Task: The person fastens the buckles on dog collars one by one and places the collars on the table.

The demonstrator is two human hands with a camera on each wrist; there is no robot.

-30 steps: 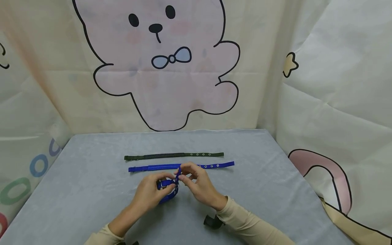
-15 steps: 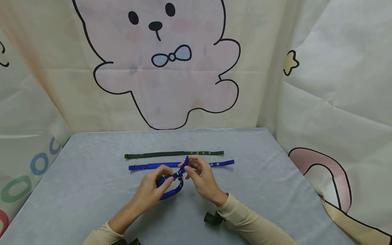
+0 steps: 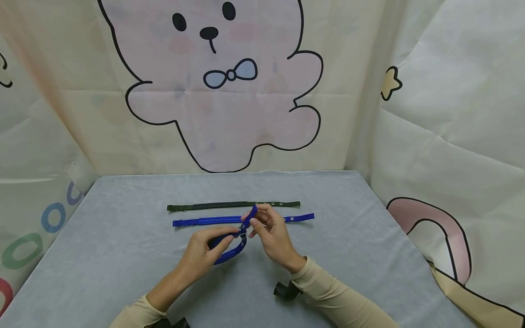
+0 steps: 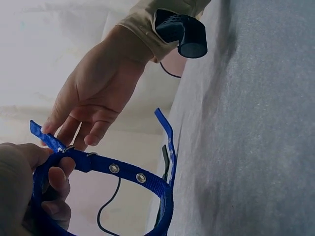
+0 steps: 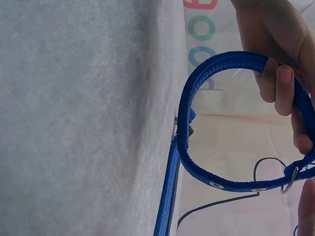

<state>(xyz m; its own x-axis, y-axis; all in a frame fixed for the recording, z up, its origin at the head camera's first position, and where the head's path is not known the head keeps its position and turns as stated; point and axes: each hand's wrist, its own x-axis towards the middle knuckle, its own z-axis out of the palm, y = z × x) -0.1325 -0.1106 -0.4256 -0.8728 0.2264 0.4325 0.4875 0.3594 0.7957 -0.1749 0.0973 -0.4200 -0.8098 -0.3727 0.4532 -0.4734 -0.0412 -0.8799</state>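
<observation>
A blue collar with metal eyelets is bent into a loop above the table. My left hand grips it beside the buckle. The thumb and fingers of my right hand pinch its free end, which sticks up past the buckle. In the left wrist view, the collar shows its eyelets and metal ring, and its tip pokes out between the two hands. From the right wrist, the collar is seen as a wide round loop, with my left hand curled on its band.
Behind the hands, a second blue collar lies flat, partly hidden by the right hand. Farther back lies a dark green collar, parallel to it. A grey cloth covers the table. A black wrist device is at the right sleeve.
The collar's free end has come farther through the buckle, up and to the right with my right hand. The loop has swung into a more open shape. Both collars on the table stayed put.
</observation>
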